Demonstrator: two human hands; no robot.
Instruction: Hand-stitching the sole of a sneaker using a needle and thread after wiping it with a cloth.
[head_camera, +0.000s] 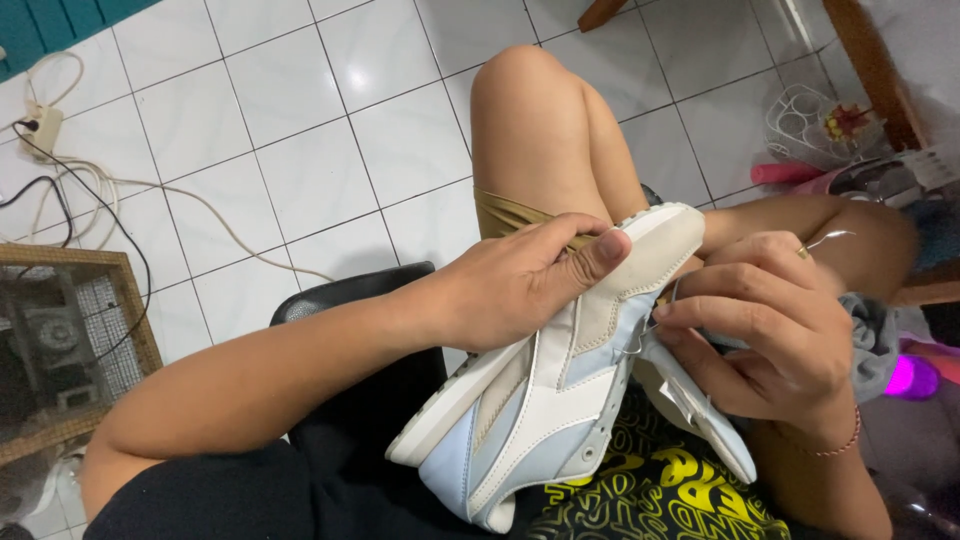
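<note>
- The white and light blue shoe (560, 390) lies tilted over my lap, toe end far, heel end near.
- White floor tiles (300, 150) stretch wide on the far left, with loose cords (110, 195) at the edge.
- My left hand (515, 280) wraps tight around the shoe's top, thumb pressed flat.
- My right hand (775, 320) pinches a thin thread (650, 325) beside the shoe's opening, fingers curled.

Centre frame: pale blue, white and beige leather sneaker (560, 390) across the lap, between left hand (520, 275) and right hand (775, 320) | upper left: beige power strip (42, 128) on white tiled floor (300, 130) | left edge: wood-framed mesh box (70, 340) | upper right: clear plastic tray (815, 125) beside wooden furniture leg (870, 65)
</note>
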